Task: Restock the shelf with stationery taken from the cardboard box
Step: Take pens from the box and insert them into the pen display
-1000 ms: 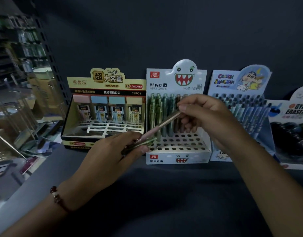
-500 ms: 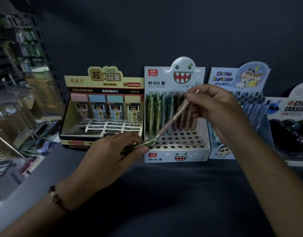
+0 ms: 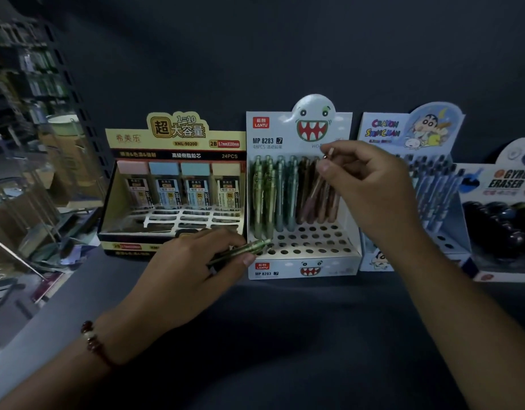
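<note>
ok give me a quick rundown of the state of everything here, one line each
left hand: grips green pencils, lying flat
right hand: pinches pink pencil by its top, upright over the tray
monster pencil display: back rows filled, front holes empty
lead refill box: back row stocked, front slots empty
Crayon Shinchan display: nearly full
</note>
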{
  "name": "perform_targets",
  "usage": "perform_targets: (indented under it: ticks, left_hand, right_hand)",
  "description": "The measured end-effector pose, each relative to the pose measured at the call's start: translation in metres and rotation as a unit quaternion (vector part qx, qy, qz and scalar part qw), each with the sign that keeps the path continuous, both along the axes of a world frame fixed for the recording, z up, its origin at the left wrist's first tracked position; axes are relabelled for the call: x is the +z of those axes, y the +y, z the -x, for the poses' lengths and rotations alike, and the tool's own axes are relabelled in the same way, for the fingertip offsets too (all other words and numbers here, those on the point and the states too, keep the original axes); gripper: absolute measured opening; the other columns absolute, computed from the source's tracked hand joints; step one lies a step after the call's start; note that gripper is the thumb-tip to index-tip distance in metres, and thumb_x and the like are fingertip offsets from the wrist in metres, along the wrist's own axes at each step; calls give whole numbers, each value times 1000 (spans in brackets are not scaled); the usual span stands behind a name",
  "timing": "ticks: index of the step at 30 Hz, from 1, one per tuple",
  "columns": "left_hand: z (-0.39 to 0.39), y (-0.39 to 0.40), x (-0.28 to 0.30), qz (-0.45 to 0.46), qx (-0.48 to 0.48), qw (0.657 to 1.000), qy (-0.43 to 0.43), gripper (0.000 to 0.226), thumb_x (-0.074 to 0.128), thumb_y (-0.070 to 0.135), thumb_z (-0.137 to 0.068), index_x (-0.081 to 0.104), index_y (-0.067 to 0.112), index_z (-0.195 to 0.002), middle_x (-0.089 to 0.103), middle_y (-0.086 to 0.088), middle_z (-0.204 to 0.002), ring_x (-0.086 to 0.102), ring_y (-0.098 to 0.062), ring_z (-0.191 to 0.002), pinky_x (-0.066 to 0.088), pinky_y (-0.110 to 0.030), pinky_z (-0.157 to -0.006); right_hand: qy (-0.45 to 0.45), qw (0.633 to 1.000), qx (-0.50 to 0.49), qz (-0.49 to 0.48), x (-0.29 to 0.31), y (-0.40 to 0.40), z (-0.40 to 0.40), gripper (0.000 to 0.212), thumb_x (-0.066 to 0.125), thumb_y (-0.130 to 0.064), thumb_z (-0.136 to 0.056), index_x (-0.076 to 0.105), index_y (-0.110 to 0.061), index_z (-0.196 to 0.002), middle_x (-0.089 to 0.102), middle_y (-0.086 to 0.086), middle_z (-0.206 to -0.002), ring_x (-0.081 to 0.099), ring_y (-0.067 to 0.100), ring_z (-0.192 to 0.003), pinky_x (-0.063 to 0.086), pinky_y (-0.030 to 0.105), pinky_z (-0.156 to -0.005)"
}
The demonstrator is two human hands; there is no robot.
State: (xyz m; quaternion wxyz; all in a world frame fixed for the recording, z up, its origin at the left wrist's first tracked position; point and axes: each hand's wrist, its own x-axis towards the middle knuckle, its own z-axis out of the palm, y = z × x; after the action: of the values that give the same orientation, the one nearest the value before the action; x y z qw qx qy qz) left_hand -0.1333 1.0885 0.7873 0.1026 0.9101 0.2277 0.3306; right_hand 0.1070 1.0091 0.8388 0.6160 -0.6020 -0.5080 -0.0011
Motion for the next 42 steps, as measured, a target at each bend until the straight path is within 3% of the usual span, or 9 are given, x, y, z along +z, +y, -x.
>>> perform_targets:
  ticks: [6,15,29,34,38,42]
  left_hand:
    - [0,0,0,0,-7,1000,-3,26,48,55,-91,62,36,-101,55,32,-73,58,5,-66,39,-10,-54]
    - [1,0,0,-2,-14,1000,-8,22,48,55,-92,59,38,-100,58,26,-73,58,2,-65,41,-13,-57]
    - [1,0,1,-3,-25,1000,-6,23,49,54,-92,61,36,-100,61,24,-77,59,3,-71,41,-7,-60]
    - [1,2,-1,-4,-23,1000,-6,23,49,56,-92,60,38,-101,63,21,-79,60,1,-70,47,-17,-62]
    - [1,1,-1,3,-17,1000,-8,23,50,58,-90,58,38,-100,61,25,-78,61,1,-69,46,-15,-59]
    - [1,1,-1,6,-11,1000,-14,25,51,59,-89,60,39,-99,63,23,-79,62,1,-69,46,-17,-57]
  right_hand:
    - [-26,999,-3,30,-7,4,1,20,71,-25,-88,70,-28,-108,69,-7,-86,65,4,-75,55,17,-68]
    - [-34,996,-29,73,-16,11,-1,28,71,-29,-88,69,-24,-115,63,-20,-86,58,-13,-74,43,2,-65]
    - [-51,993,-41,98,-24,16,1,39,69,-32,-90,64,-20,-127,60,-22,-91,57,-10,-82,44,12,-74]
    - [-50,993,-37,100,-25,16,1,38,69,-31,-90,64,-20,-126,59,-25,-88,57,-10,-79,44,14,-71]
    - [-35,994,-26,102,-22,14,2,36,69,-30,-90,63,-26,-125,64,-19,-91,61,-8,-81,51,17,-74]
    - [-32,997,-30,60,-11,3,7,29,65,-33,-91,59,-35,-120,63,-20,-93,57,-16,-84,43,1,-67]
